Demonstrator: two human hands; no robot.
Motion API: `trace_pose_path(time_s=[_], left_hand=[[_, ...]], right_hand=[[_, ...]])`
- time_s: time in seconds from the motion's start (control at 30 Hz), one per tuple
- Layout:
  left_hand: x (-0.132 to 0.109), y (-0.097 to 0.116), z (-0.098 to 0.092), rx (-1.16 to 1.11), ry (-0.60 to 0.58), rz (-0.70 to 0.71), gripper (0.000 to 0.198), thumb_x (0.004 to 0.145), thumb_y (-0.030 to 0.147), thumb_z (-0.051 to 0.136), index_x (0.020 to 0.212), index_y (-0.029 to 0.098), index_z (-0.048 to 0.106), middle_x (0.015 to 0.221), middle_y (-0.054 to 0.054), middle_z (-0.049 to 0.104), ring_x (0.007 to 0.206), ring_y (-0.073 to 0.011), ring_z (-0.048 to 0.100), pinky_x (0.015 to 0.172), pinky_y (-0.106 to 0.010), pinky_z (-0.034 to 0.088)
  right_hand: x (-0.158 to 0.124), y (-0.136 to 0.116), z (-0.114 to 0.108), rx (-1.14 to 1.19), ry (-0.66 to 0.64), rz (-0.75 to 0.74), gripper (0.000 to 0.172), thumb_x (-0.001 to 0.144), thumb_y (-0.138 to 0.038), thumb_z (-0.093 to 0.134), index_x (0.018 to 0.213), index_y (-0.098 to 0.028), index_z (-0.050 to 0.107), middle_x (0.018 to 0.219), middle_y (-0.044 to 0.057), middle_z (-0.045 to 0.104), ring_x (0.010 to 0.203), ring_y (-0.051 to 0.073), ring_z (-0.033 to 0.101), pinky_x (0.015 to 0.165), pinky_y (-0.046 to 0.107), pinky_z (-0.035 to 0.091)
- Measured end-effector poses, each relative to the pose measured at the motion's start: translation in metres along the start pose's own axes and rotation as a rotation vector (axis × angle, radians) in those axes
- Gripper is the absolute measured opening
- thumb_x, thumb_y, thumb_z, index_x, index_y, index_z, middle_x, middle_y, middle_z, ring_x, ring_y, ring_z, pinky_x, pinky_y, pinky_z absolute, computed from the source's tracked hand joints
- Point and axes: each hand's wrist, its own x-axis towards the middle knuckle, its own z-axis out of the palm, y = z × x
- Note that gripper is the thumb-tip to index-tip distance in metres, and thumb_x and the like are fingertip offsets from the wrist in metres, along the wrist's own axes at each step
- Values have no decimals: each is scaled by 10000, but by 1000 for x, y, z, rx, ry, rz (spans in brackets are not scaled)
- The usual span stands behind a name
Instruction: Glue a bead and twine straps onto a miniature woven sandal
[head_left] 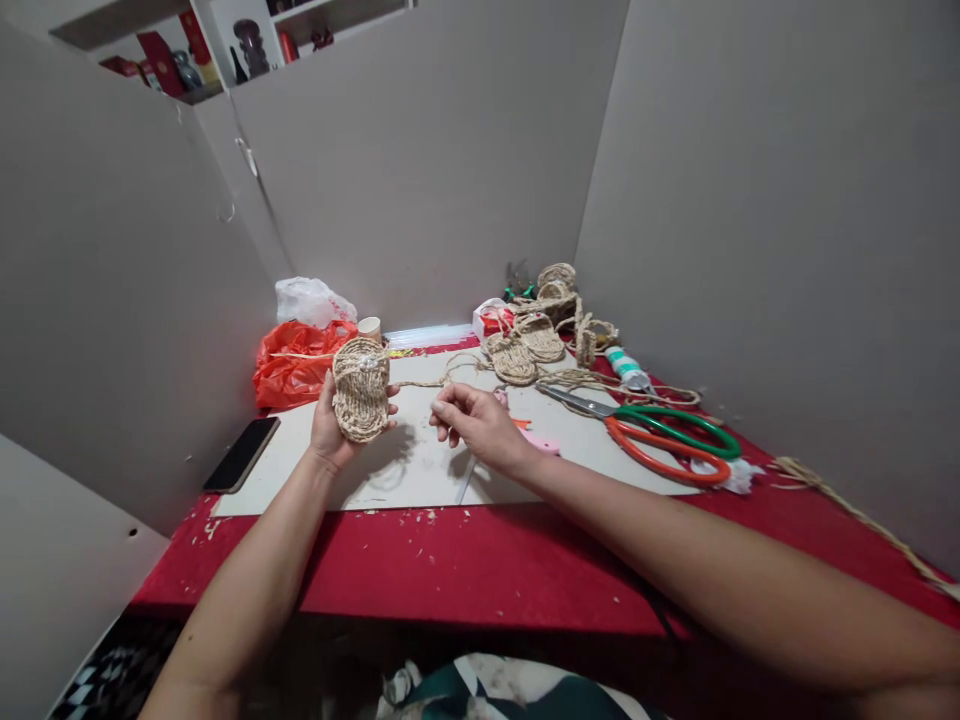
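Observation:
A small woven straw sandal (361, 405) rests upright in my left hand (334, 430), its sole turned toward me and my fingers wrapped behind its right edge. A strand of straw cord (420, 383) runs to the right behind it. To the right of the sandal, apart from it, my right hand (472, 420) hovers over the white board (300, 490), thumb and fingers pinched together. Whatever lies between those fingertips, if anything, is too small to make out. Beneath the right hand lie a thin white stick (466, 480) and a pink item (544, 443), partly hidden.
Large scissors (637, 425) with green and orange handles lie at right. Behind them are several straw sandals (511, 358), loose cord and a green-white spool (624, 365). Red plastic bag (289, 365), paper cup (370, 327) and phone (241, 455) sit left. Grey walls enclose the red table (450, 570).

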Motion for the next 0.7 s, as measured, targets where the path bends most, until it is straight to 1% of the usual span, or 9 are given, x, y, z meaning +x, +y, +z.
trace_pose_path(time_s=[0.17,0.3,0.37,0.5,0.6,0.7], left_hand=[[-3,-6,8,1,-46,-27,674,877,628,352,1223,89,562,1024,-195,711,757,-267,715,649,-403,595],[-6,-12,17,1,-56,-38,696,871,638,348,1211,72,569,980,-203,718,742,-264,715,670,-399,588],[-7,-14,22,-12,-47,-30,676,873,632,353,1170,75,595,940,-193,726,765,-266,716,713,-404,583],[-9,-18,27,-30,-13,18,606,883,595,384,1126,94,624,898,-171,736,868,-283,710,795,-418,566],[-11,-20,30,-31,-6,37,598,888,587,386,1141,99,622,918,-160,735,896,-288,705,802,-420,565],[-12,-21,35,-21,-33,23,632,886,607,367,1187,104,604,939,-153,729,919,-298,698,794,-428,568]], right_hand=[[-8,-3,5,-17,-83,33,339,847,-516,531,752,-199,458,583,-61,557,454,72,544,410,174,407],[-8,3,8,-32,-98,104,449,842,-593,510,665,-182,481,527,-38,570,398,66,526,379,167,396],[-6,5,9,2,-90,167,448,804,-600,570,686,-170,525,585,-15,617,413,69,548,362,161,392],[-3,3,9,62,-114,275,405,708,-538,711,767,-147,622,749,19,676,479,79,598,363,161,422],[-5,-1,10,101,-119,353,384,668,-496,764,747,-135,660,790,39,685,505,84,607,366,162,434],[-7,-4,13,156,-124,396,367,616,-461,811,722,-133,681,807,38,681,531,85,608,371,163,440]])
